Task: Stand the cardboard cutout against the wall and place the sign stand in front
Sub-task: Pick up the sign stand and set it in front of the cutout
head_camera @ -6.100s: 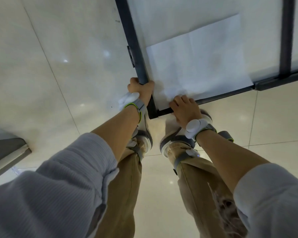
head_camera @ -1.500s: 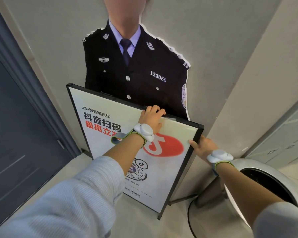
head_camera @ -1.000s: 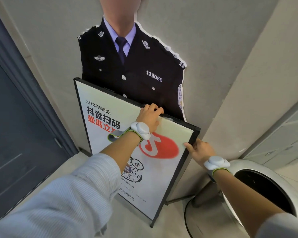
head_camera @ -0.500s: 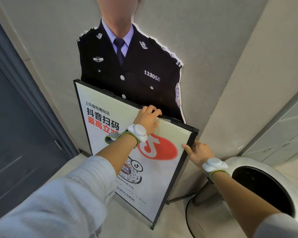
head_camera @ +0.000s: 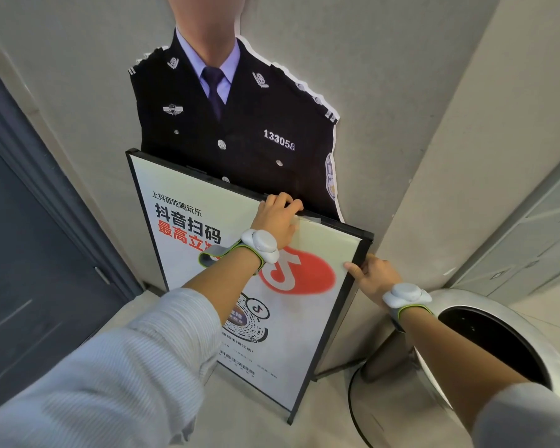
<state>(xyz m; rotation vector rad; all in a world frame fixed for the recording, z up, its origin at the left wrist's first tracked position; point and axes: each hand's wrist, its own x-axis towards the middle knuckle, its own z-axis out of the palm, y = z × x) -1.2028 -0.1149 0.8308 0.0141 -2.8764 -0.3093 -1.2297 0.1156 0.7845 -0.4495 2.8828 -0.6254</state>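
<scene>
The cardboard cutout, a figure in a dark uniform with the number 133058, stands upright against the grey wall. In front of it stands the black-framed sign stand with a white poster, Chinese text and a red logo. It hides the cutout's lower part. My left hand curls over the stand's top edge. Lower down, my right hand grips the frame's right edge near the top corner. Both wrists carry white sensor bands.
A dark blue door fills the left side. A round silver bin with a black opening stands at the lower right, close to the stand's right foot. Grey cabinets are at the far right. The floor is pale tile.
Six seconds ago I held the stand's frame low over the floor; since then it stands before the cutout. In the last second the hands keep their grips, with only slight shifts.
</scene>
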